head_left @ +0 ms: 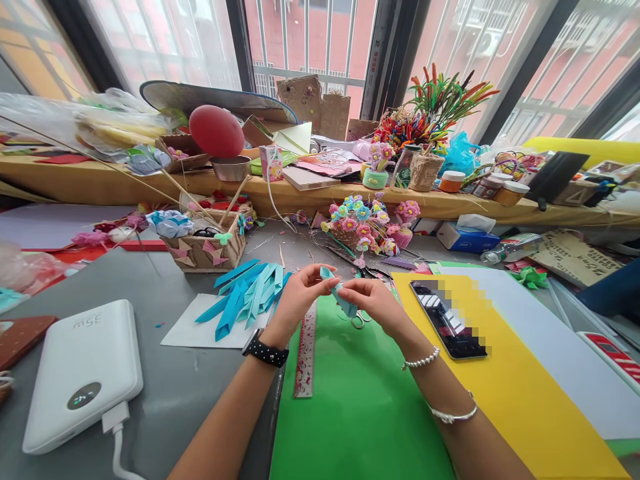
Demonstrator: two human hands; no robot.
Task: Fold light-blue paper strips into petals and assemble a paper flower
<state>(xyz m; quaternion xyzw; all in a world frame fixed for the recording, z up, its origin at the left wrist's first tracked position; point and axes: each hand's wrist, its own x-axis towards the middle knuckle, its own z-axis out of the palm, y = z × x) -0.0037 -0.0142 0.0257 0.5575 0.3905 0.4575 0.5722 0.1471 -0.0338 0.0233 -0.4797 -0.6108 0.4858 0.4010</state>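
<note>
Between my two hands is a small folded strip of light blue paper, held up over the green sheet. My left hand pinches its upper left end between thumb and fingers. At the lower right part, my right hand is closed on the same paper. Beneath my hands lie a patterned ruler and scissors, whose handles show only in part. Left of my left wrist, several folded blue paper strips are piled on a white sheet.
On the left stands a white power bank with its cable. A phone rests on yellow paper to the right. Behind are a cardboard basket, a bunch of craft flowers, a tissue box and a crowded ledge.
</note>
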